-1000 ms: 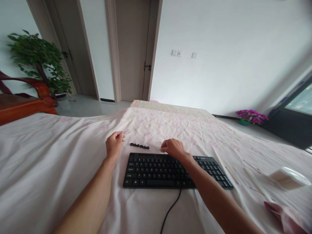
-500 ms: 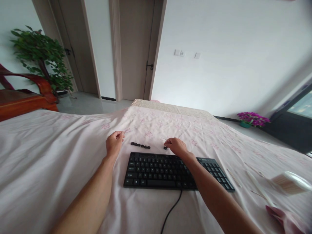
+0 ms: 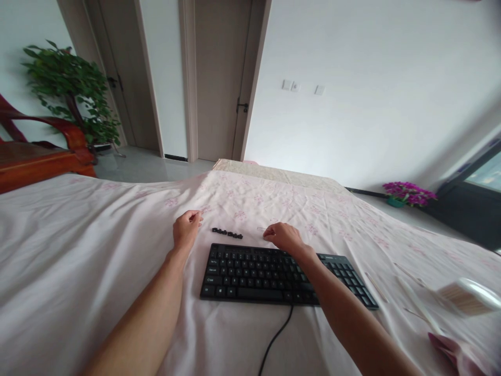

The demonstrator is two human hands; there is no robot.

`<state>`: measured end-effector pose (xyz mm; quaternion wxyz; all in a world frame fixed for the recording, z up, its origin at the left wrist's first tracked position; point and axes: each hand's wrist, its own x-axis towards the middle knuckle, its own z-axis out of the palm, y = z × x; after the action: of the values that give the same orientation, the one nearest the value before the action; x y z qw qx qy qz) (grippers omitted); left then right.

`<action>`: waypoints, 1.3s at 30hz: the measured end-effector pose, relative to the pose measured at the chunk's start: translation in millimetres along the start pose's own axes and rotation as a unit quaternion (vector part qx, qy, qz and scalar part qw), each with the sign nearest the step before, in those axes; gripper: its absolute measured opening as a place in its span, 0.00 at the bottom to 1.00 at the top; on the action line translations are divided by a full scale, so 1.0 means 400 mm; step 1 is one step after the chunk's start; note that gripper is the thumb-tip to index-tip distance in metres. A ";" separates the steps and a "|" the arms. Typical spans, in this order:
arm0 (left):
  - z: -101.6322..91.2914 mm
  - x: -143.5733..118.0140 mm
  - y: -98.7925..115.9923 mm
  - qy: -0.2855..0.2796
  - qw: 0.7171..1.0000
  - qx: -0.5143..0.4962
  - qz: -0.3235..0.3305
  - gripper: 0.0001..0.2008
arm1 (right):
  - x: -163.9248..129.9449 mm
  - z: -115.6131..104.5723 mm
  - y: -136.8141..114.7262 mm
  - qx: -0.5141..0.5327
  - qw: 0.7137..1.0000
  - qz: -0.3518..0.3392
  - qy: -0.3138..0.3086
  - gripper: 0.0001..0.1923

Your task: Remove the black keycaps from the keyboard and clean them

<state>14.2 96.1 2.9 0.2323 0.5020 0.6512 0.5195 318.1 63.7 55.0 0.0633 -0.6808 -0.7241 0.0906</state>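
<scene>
A black keyboard [image 3: 250, 274] lies on the pink-flowered cloth [image 3: 164, 324], its far edge close to both hands. Beyond that edge, several loose black keycaps [image 3: 227, 233] sit in a row. My left hand [image 3: 187, 230] is to the left of the row, its fingers curled together; whatever they may hold is hidden. My right hand [image 3: 284, 236] is above the keyboard's far edge, fingertips pinched. A thin pale object [image 3: 261, 228] shows just past those fingertips, too small to name. Whether the right fingers hold a keycap cannot be seen.
Thin sticks [image 3: 377, 287] lie right of the keyboard, near a clear tub of cotton swabs [image 3: 465, 297] and a pink cloth [image 3: 456, 352]. The keyboard's cable [image 3: 276, 337] runs toward me. A wooden chair [image 3: 47, 151] stands at the left.
A black keycap that showed below my right fingertips is now out of sight. My left hand looks about the same. The whole view has shifted slightly.
</scene>
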 end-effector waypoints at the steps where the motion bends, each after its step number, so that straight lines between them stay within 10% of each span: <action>1: 0.000 -0.001 0.001 0.000 1.000 0.001 -0.001 0.16 | 0.000 -0.001 -0.003 -0.005 1.000 0.003 0.001 0.09; 39: 0.003 0.000 -0.001 -0.011 1.000 0.021 0.000 0.15 | -0.004 -0.008 -0.023 -0.015 1.000 0.000 0.003 0.07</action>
<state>15.0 96.5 2.0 0.2286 0.5125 0.6592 0.5005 310.1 61.9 59.9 0.0555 -0.6816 -0.7255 0.0778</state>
